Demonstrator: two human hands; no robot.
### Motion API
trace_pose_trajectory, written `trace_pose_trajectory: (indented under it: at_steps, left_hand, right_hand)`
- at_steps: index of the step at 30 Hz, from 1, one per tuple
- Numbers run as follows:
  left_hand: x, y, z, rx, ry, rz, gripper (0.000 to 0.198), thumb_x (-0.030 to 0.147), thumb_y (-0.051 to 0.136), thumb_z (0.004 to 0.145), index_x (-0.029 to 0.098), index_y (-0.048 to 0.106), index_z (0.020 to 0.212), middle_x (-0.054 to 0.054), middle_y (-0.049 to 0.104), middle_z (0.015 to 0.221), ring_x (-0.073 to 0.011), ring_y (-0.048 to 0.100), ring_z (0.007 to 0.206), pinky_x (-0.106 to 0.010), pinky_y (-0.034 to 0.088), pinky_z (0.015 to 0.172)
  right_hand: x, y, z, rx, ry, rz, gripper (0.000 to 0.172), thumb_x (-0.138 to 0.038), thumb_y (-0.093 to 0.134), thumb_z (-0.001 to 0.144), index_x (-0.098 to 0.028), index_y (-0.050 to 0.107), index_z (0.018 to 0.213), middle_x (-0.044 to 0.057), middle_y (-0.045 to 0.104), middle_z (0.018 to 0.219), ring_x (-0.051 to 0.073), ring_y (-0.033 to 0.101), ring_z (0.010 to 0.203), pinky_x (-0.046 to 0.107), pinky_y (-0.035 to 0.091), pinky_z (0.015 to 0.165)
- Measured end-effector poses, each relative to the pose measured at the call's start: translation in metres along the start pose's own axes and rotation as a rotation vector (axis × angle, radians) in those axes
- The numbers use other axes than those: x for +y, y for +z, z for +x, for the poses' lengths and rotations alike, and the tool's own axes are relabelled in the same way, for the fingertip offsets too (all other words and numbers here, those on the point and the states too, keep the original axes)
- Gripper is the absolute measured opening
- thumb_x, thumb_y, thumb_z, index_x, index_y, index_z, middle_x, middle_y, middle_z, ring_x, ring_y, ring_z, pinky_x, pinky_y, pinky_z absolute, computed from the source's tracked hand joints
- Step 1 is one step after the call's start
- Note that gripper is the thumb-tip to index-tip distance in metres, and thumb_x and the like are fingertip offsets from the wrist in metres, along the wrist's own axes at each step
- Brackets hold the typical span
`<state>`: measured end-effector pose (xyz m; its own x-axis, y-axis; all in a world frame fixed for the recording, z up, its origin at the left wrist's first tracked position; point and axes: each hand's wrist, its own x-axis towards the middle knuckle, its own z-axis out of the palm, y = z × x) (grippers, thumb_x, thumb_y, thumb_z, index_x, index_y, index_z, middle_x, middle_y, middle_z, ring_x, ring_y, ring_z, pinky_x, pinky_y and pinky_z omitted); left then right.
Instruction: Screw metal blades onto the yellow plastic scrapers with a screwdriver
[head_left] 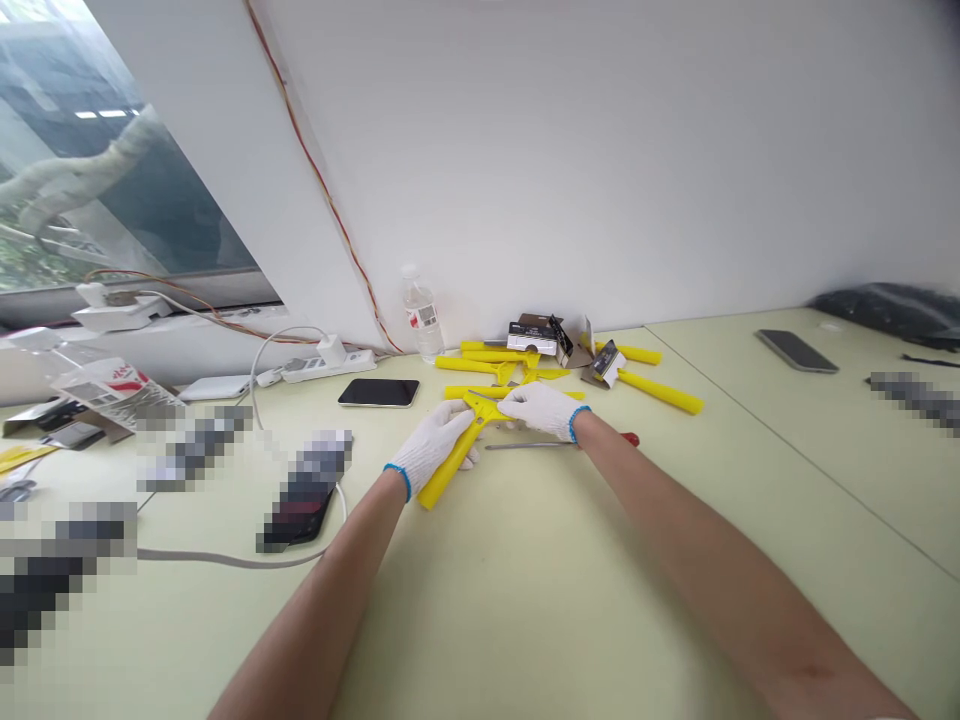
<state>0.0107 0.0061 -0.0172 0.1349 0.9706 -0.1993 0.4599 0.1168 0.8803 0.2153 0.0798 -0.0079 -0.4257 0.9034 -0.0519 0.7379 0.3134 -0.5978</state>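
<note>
"Gripping what, in those white knit gloves [427,448] with blue cuffs?"

"A yellow plastic scraper [448,462]. Your left hand [431,447] is closed around its handle, and your right hand [544,410] is clamped over its head, so your hands sit together on it above the pale green table [480,620]."

"What lies closest to your right hand?"

"A red-handled screwdriver [570,444], on the table just beneath your wrist. Beyond your hands, more yellow scraper handles [660,391] lie in a loose heap with small cardboard packets [534,335]."

"And off to your left?"

"A black smartphone [379,392] lies flat near a white power strip [326,366], with a plastic water bottle [421,318] standing by the wall [600,150]."
</note>
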Motion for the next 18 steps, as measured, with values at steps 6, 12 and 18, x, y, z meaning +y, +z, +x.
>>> trace_pose_trajectory:
  at_steps: [6, 12, 18]
  left_hand:
    - [0.009, -0.014, -0.007, -0.073, 0.013, -0.019, 0.043, 0.052, 0.058, 0.102, 0.013, 0.066, 0.120, -0.007, 0.070, 0.098, -0.0128, 0.066, 0.077, -0.028, 0.059, 0.069]
    - [0.008, -0.020, -0.004, -0.106, 0.048, -0.006, 0.057, 0.068, 0.044, 0.099, 0.017, 0.068, 0.098, -0.007, 0.066, 0.071, -0.0161, 0.062, 0.062, -0.027, 0.050, 0.056]
    - [0.009, -0.012, 0.002, 0.056, 0.091, 0.170, 0.043, 0.061, 0.056, 0.095, 0.022, 0.065, 0.109, -0.003, 0.072, 0.092, -0.0127, 0.060, 0.063, -0.025, 0.049, 0.058]
  right_hand:
    - [0.001, -0.005, -0.004, 0.002, -0.083, 0.109, 0.030, -0.041, 0.050, 0.097, -0.017, 0.064, 0.085, 0.003, 0.067, 0.089, 0.016, 0.056, 0.079, 0.025, 0.040, 0.068]
    - [0.017, 0.011, 0.004, 0.181, -0.240, 0.253, 0.026, -0.035, 0.055, 0.101, -0.018, 0.072, 0.111, 0.006, 0.073, 0.112, 0.018, 0.064, 0.100, 0.028, 0.047, 0.088]
    - [0.014, 0.017, 0.000, 0.138, 0.000, 0.453, 0.036, -0.036, 0.048, 0.109, -0.017, 0.065, 0.135, 0.012, 0.068, 0.132, 0.014, 0.069, 0.082, 0.028, 0.056, 0.074]
